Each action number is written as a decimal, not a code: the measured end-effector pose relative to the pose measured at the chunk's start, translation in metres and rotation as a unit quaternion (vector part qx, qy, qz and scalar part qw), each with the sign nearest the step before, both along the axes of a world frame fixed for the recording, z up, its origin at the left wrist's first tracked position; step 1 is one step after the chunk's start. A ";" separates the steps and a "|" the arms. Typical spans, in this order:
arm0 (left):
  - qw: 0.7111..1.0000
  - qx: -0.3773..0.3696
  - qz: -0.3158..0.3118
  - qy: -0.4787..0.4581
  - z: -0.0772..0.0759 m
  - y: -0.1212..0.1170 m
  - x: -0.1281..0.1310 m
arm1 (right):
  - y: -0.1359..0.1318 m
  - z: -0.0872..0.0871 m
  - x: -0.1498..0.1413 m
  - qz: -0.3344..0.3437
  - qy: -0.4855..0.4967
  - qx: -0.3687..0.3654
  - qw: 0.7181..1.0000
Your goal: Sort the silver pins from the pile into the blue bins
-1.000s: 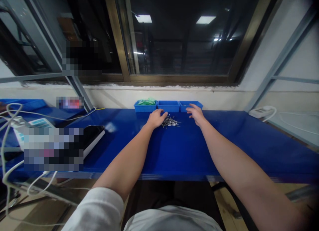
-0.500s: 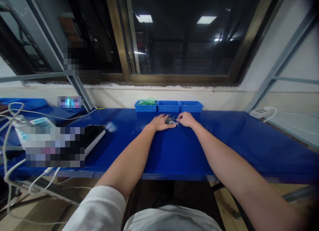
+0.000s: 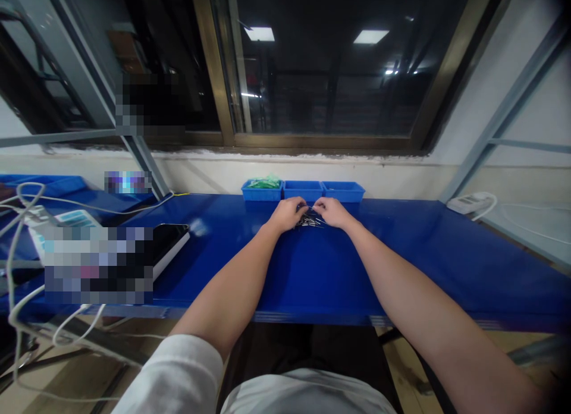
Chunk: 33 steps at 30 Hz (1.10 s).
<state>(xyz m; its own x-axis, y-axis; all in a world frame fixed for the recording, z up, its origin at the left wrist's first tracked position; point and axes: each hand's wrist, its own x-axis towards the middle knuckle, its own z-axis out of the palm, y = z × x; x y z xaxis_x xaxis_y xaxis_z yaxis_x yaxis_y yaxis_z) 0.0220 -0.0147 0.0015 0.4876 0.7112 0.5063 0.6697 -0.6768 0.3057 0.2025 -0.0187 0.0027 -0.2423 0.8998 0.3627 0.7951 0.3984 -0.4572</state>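
Observation:
A small pile of thin, shiny metal pieces (image 3: 309, 221) lies on the blue table between my two hands; they are too small to name. My left hand (image 3: 288, 214) is at the pile's left edge, its fingers curled and drawn together at the tips. On the other side my right hand (image 3: 331, 212) has thumb and fingers pinched over the pile's upper right edge. The fingertips of both hands are close together but apart. Whatever either pinch holds is too small to make out.
Behind my hands stand three blue bins: the left bin (image 3: 262, 193) holds green packets, and beside it are the middle bin (image 3: 303, 191) and right bin (image 3: 342, 192). A dark-screened device (image 3: 167, 241) lies left, near white cables (image 3: 20, 241). A white power strip (image 3: 468, 202) is at the right.
My left hand, spread flat beside the pile before, has curled its fingers in and moved slightly right and away from me. My right hand has shifted slightly left, still pinched.

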 end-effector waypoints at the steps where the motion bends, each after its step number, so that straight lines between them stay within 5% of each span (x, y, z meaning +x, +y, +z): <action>1: 1.000 0.005 0.001 -0.007 0.001 0.000 0.000 | 0.000 0.000 -0.001 0.007 0.012 -0.003 1.000; 6: 1.000 0.022 0.021 0.004 0.000 0.001 -0.002 | 0.000 0.000 -0.004 0.043 0.163 -0.047 0.985; 15: 1.000 0.007 0.013 0.000 -0.003 0.002 -0.002 | -0.005 0.003 -0.002 0.108 0.403 -0.133 0.899; 25: 0.994 0.007 0.069 -0.086 -0.008 0.011 -0.010 | 0.002 0.002 0.017 0.039 0.396 -0.231 0.888; 33: 0.994 0.057 0.052 -0.083 -0.009 0.014 -0.011 | 0.017 0.004 0.036 -0.004 0.517 -0.111 0.849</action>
